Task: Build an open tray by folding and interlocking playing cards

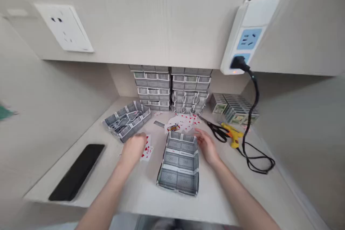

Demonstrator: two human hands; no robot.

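Two hands: your left hand (134,145) is curled palm-down at the edge of the small card group; your right hand (206,144) is beside the upper right corner of the open tray.
Left grip: fingers bent in, tips partly hidden; you cannot tell from this view whether a card is pinched.
Right grip: fingers loosely spread, holding nothing visible; contact with the tray wall is unclear.
Open tray (178,159): on the bench (142,197) between your forearms, patterned card backs lining its inside, pale strips running across.
Tray handling: likely light and slightly springy, its thin walls apt to bow or crease if squeezed; best held low by both long sides, near the corners, with even, gentle pressure.
Small card group (146,148): face up beside your left fingers, red hearts showing; the cards look slick and bendy, so take one by opposite edges.
Card spread (183,122): just beyond the tray's far end, overlapping.
Filled tray (136,128): angled at far left, loose cards inside.
Stacked trays (153,94): two columns at the back.
Scissors (212,125): right of the spread, near the yellow glue gun (235,134); its nozzle may be hot, so take the handle.
Phone (78,172): flat at left.
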